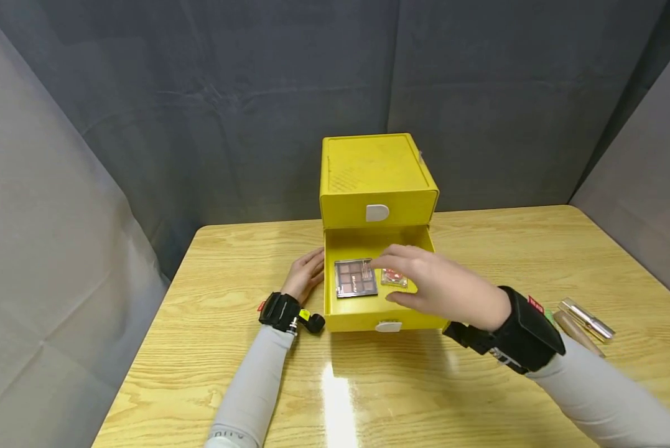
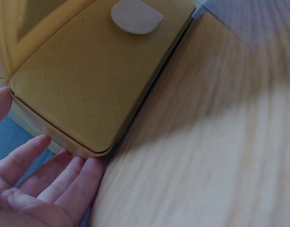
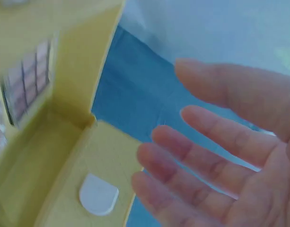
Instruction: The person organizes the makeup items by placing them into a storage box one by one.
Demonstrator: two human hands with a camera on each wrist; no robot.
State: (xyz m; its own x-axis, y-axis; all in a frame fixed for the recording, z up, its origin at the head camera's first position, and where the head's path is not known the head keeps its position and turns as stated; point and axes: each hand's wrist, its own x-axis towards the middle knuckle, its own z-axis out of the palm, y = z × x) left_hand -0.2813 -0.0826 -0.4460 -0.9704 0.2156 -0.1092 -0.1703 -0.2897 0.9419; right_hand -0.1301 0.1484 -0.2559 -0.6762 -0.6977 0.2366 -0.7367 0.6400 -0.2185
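A yellow two-drawer box stands on the table with its lower drawer pulled out. Inside lie an eyeshadow palette with a clear lid and a small clear case with red in it, partly hidden by fingers. My right hand hovers over the drawer, its fingers spread from the thumb and nothing between them, as the right wrist view confirms. At the box's left side, my left hand touches the yellow wall with its fingertips, fingers extended.
On the table at the right lie a shiny silver-and-gold tube and a brownish tube, with a green item partly behind my right wrist. The upper drawer is closed. A dark curtain hangs behind.
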